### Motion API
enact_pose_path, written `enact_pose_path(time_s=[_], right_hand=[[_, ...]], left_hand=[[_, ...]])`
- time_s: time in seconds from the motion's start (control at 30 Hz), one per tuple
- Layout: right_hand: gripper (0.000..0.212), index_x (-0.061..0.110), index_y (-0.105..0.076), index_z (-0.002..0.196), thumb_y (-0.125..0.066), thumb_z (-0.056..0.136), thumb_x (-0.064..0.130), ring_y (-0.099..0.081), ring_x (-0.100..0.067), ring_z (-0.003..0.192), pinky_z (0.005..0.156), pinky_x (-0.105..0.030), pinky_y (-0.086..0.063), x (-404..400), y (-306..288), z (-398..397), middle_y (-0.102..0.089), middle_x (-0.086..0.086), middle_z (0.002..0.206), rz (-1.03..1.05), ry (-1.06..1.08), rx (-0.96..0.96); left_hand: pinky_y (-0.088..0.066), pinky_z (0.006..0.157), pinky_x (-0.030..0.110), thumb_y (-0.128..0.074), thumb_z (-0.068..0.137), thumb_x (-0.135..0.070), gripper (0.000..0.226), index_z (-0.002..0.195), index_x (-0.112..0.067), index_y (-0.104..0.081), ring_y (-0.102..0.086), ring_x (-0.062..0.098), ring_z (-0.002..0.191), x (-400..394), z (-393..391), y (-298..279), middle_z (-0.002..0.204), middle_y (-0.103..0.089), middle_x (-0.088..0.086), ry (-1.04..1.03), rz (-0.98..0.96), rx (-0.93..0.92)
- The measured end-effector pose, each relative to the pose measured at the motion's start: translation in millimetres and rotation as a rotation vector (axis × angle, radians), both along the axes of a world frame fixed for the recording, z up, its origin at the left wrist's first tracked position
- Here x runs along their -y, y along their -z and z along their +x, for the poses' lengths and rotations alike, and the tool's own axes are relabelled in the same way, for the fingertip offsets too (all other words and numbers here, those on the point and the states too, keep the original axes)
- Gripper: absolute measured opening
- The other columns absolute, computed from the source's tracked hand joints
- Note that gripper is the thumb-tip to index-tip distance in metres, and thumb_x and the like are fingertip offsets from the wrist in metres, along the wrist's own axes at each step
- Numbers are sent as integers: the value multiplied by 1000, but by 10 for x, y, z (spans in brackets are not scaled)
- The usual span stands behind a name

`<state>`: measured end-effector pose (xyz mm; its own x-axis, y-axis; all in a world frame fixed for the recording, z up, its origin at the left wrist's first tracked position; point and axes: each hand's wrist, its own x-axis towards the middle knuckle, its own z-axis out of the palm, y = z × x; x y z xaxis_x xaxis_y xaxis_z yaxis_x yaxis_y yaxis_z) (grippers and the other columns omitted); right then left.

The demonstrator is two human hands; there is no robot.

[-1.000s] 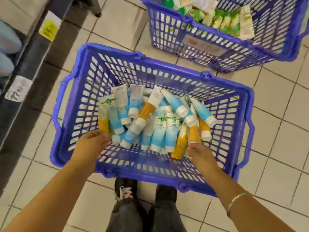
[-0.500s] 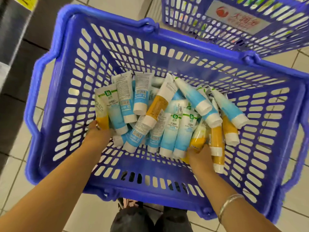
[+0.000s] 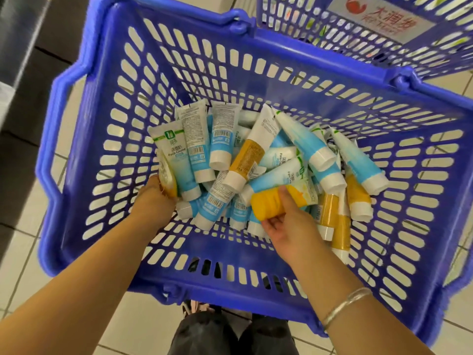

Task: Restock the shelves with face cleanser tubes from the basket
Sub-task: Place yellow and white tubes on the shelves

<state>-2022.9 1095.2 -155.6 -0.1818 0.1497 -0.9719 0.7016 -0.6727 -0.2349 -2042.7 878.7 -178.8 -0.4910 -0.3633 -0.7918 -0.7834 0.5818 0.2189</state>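
Face cleanser tubes [image 3: 256,160], blue-and-white and yellow-and-white, lie heaped in a loose pile on the floor of the blue basket [image 3: 102,119], caps mostly pointing toward the person. One yellow tube [image 3: 271,201] is lifted at the near edge of the pile, lying crosswise over the blue ones; the right hand [image 3: 286,226] grasps it, thumb over the top and fingers curled underneath. Another yellow tube [image 3: 167,176] stands up at the left edge of the heap, gripped at its lower end by the left hand [image 3: 153,203], whose fingers are curled round it, though they are mostly hidden behind the knuckles. Both forearms reach in over the near rim of the basket, and a thin silver bracelet [image 3: 344,304] circles the right wrist. The basket sits on a pale tiled floor [image 3: 138,324]. Just beyond its far rim stands a second blue basket [image 3: 294,26] with a red-and-white label [image 3: 378,14]. A dark shelf base [image 3: 23,73] runs along the left.
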Motion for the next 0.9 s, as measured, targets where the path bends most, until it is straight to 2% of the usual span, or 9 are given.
enact_pose_path(time_s=[0.2,0.27,0.37,0.47,0.57,0.63,0.7,0.8,0.9], right_hand=[[24,24,-58,101,-59,84,7,-66,-15,91,73,-33,-56,117,-126,225,-69,1,97,-96,-190,-218],[29,26,-57,102,-61,83,5,-66,-14,92,74,-34,-55,117,-145,261,-69,2,97,-62,-269,-250],[32,28,-57,103,-64,79,7,-67,-10,90,74,-33,-55,78,-152,276,-71,8,91,-40,-313,-271],[39,28,-57,103,-66,68,14,-69,-7,83,71,-33,-56,14,-222,233,-73,11,84,-44,-322,-310],[44,26,-56,107,-64,66,17,-70,-10,82,66,-34,-58,-39,-363,156,-72,7,86,-48,-322,-336],[35,26,-55,104,-62,74,10,-70,-9,74,58,-32,-57,-42,-488,77,-72,8,81,-27,-312,-346],[29,26,-55,102,-57,82,5,-68,-10,75,63,-34,-56,-18,-655,-22,-69,7,83,18,-309,-342],[24,26,-55,99,-55,86,5,-66,-8,73,69,-37,-54,60,-1072,-180,-69,8,80,49,-348,-364],[23,24,-56,101,-57,84,8,-68,-5,70,64,-35,-57,171,-1663,-338,-71,11,77,76,-434,-424]], left_hand=[[-37,72,31,-73,77,-18,43,112,-8,-50,-57,30,96,-1,42,-58,102,-63,11,148,-44,-175],[-36,65,31,-74,76,-22,41,104,-10,-46,-54,26,85,-29,16,-85,88,-56,3,149,-65,-202],[-36,65,30,-72,78,-27,43,110,-16,-45,-47,17,83,-115,-37,-118,88,-48,-6,85,-49,-252],[-35,57,24,-67,82,-35,44,117,-22,-44,-50,14,83,-225,-48,-208,93,-51,-8,-95,87,-278],[-45,62,27,-62,83,-44,44,120,-31,-43,-58,12,85,-311,-16,-432,95,-57,-10,-308,298,-213],[-54,57,31,-61,85,-36,33,115,-34,-48,-68,15,80,-341,-8,-645,90,-68,-9,-527,528,-182],[-55,50,31,-58,88,-22,23,106,-34,-53,-72,13,72,-341,-5,-875,82,-73,-9,-688,720,-166],[-54,49,31,-54,85,-8,29,104,-31,-56,-71,16,66,-296,6,-1359,78,-74,-2,-809,882,-173],[-54,49,33,-59,72,-11,36,104,-26,-57,-68,22,60,-224,3,-2001,78,-71,5,-904,977,-238]])
